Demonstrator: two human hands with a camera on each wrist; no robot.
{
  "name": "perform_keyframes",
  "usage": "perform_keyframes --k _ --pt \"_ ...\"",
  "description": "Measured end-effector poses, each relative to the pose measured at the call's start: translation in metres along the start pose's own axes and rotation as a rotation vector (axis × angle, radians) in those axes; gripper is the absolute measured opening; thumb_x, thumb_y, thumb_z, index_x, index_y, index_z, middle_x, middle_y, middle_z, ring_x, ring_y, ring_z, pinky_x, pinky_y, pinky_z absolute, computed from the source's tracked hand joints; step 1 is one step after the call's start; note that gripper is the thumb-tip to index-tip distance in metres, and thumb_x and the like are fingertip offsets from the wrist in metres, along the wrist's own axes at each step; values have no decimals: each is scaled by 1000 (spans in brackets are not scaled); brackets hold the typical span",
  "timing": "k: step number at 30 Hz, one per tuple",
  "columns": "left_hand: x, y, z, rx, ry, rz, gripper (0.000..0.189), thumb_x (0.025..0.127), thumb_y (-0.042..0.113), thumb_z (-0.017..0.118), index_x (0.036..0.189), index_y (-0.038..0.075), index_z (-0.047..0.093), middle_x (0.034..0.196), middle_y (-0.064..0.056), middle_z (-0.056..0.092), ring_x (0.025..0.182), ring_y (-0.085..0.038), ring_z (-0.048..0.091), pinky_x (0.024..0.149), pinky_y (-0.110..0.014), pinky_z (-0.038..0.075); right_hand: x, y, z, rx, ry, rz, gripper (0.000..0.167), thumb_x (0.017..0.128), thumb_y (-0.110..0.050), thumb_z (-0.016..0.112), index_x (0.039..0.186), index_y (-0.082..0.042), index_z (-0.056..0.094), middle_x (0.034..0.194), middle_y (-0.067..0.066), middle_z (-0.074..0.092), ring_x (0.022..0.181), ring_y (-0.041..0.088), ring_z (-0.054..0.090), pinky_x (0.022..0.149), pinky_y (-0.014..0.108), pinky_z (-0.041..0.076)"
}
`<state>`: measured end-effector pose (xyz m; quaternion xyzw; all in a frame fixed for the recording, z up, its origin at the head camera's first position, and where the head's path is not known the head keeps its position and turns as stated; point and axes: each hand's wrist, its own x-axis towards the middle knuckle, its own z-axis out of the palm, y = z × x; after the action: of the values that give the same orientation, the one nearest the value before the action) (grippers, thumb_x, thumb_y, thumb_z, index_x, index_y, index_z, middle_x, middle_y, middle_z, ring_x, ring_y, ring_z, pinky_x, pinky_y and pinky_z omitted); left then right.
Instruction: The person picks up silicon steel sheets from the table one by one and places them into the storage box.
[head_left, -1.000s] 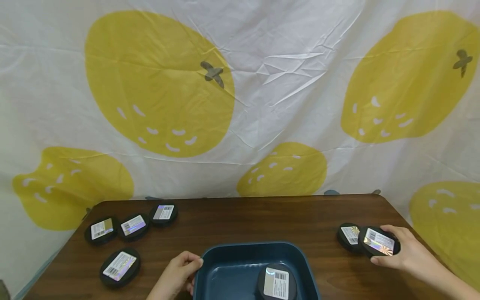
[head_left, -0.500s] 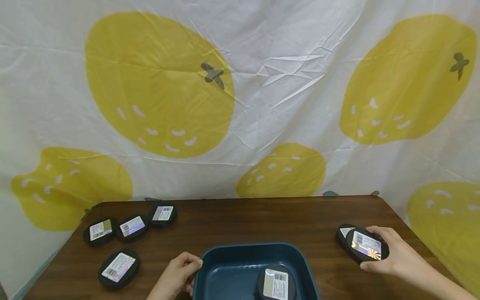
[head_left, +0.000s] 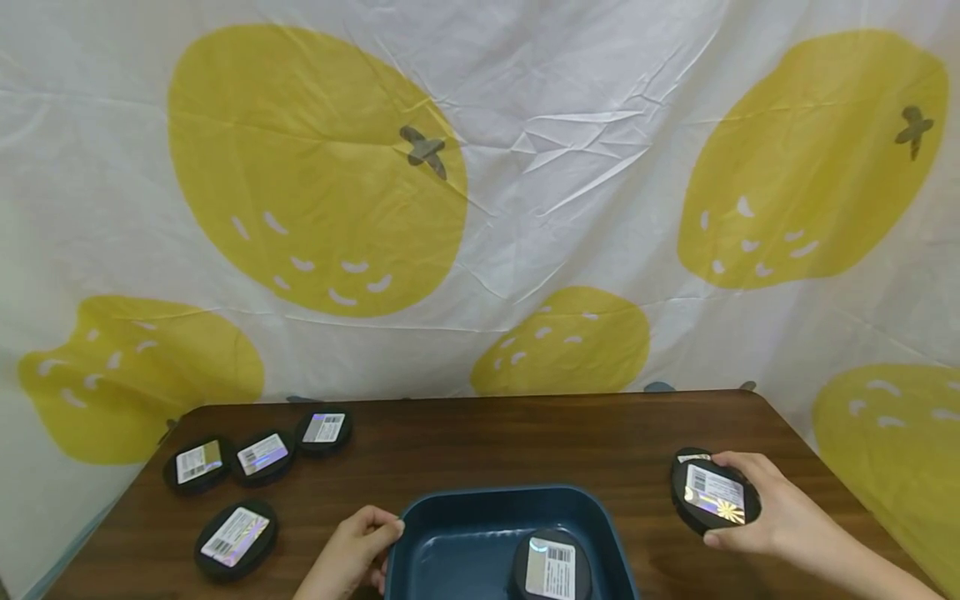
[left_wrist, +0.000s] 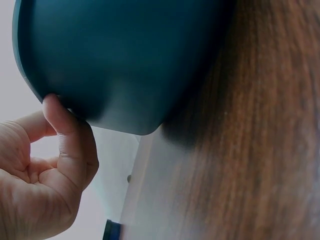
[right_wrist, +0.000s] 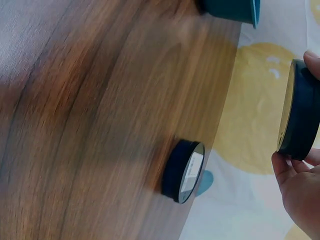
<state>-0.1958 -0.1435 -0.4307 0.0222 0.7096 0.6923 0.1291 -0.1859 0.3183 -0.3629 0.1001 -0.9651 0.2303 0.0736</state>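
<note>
My right hand point(head_left: 772, 508) grips a flat round black container point(head_left: 715, 493) by its edge, thumb on the near side and fingers on the far side. A white barcode label with a shiny gold patch faces up on it. In the right wrist view this held container point(right_wrist: 302, 112) is up off the table, apart from a second round black container point(right_wrist: 183, 171) resting on the wood. From the head that second container point(head_left: 691, 455) is mostly hidden behind the held one. My left hand point(head_left: 356, 546) pinches the left rim of a dark blue tray point(head_left: 495, 493); the left wrist view shows the tray's outer wall point(left_wrist: 115, 65).
Inside the tray, at its right, lies one labelled black container point(head_left: 552, 567). Several similar containers stand on the left of the brown wooden table point(head_left: 480, 442), among them a nearer one point(head_left: 236, 540). A white cloth with yellow fruit prints point(head_left: 322, 167) hangs behind the table.
My right hand has carried the held container leftward, so it now covers more of the one behind it. The left hand stays on the tray rim, and the tray has not visibly moved.
</note>
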Motion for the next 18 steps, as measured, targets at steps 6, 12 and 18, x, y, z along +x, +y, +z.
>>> perform_keyframes --k 6,12,18 --pt "1 1 0 -4 -3 -5 19 88 9 54 96 -8 50 62 -1 48 52 -11 47 44 -22 45 -1 -13 6 7 26 -50 86 52 -33 88 124 -5 48 120 17 47 90 28 53 67 39 45" --pt "1 0 -1 8 -7 -2 20 89 8 53 96 -10 49 63 -1 48 50 -11 46 44 -22 45 1 -24 11 52 7 -94 86 52 -33 88 124 -8 49 120 16 48 91 26 52 67 37 45" --pt "1 -1 -1 24 -19 -2 24 90 8 52 99 -14 47 63 -1 48 50 -11 46 44 -22 45 1 -33 15 83 -31 -102 85 51 -34 88 122 -7 50 124 20 45 92 28 52 67 37 44"
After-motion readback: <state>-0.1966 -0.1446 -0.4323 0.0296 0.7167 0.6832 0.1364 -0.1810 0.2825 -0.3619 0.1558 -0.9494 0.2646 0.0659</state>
